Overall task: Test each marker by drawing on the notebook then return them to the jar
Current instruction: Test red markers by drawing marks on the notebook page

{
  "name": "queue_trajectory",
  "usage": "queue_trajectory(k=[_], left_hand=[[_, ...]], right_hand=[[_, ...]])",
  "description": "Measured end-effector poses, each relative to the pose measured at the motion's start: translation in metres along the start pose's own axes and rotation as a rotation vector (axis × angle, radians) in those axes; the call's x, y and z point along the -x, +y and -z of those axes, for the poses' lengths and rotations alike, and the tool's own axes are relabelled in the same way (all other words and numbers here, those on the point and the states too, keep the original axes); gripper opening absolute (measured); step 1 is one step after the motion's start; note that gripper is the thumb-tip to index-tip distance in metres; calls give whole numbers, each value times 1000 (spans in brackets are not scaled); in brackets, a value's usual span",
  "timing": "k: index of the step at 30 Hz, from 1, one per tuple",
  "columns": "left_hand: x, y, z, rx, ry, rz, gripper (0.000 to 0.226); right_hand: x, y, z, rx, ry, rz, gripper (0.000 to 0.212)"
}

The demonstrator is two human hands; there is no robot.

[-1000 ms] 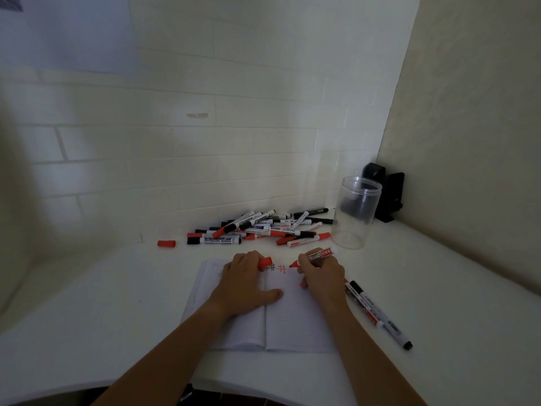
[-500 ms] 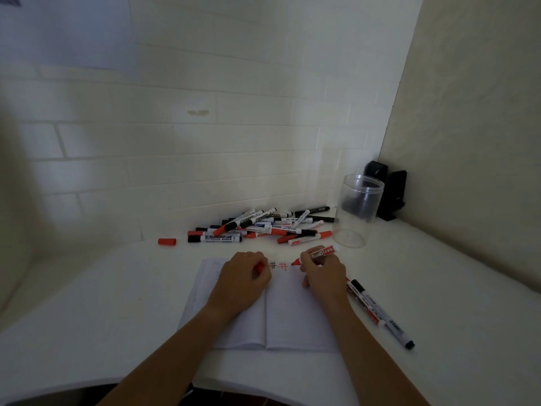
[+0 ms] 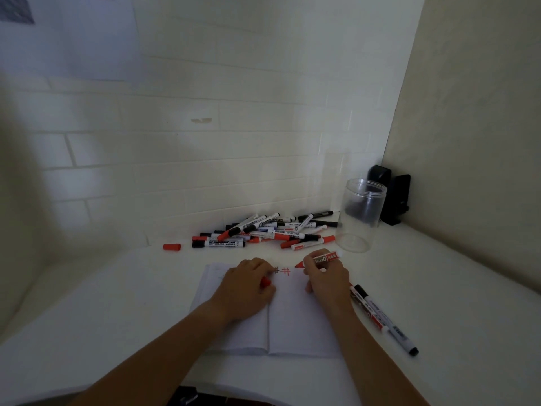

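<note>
- Red ink forms 2 hash-like marks (image 3: pixel 281 271) at the top of the notebook (image 3: pixel 295 326), which we take as our landmark; it lies open and flat, thin pale pages split by a centre fold.
- We find the right hand (image 3: pixel 328 278) over the notebook's upper right page, fingers curled round a red marker (image 3: pixel 317 259), uncapped, tip pointing left just past the marks; we cannot tell whether the tip touches paper.
- We find the left hand (image 3: pixel 248 285) resting on the notebook's left page, fingers curled round a small red piece, probably the cap (image 3: pixel 265 282); most of it is hidden.
- Beyond the notebook's top edge lies a loose pile of markers (image 3: pixel 263 230), smooth white barrels with red or black caps; a stray red cap (image 3: pixel 171 246) sits off to the left of the pile.
- At the notebook's right edge lie 2 markers (image 3: pixel 380 317), side by side.
- Up and right of the notebook stands the jar (image 3: pixel 358 215), clear, cylindrical, open-topped, seemingly empty.
- Risk, in our judgement: the open tip could smear the page or a finger, and dry out if recapping is delayed.
- Risk: round barrels may roll off the smooth white desk (image 3: pixel 453 303); the light jar could tip if a marker strikes its rim.
</note>
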State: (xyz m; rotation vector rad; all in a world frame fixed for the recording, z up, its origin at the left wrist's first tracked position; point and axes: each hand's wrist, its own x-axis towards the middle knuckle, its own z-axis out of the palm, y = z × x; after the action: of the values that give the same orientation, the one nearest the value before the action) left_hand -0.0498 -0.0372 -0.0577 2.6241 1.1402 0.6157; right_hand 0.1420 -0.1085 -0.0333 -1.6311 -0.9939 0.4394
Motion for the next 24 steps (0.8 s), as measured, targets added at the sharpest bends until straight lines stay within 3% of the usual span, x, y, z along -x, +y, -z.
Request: queue_trajectory(k=[5, 10, 24], left_hand=[[7, -6, -11, 86, 125, -7, 46], [6, -6, -12, 97, 149, -32, 33], [5, -7, -13, 155, 178, 2, 39]], right_hand=[[0, 3, -1, 19, -8, 0, 21], [-2, 3, -4, 77, 22, 7, 26], [-7, 8, -1, 92, -32, -6, 21]])
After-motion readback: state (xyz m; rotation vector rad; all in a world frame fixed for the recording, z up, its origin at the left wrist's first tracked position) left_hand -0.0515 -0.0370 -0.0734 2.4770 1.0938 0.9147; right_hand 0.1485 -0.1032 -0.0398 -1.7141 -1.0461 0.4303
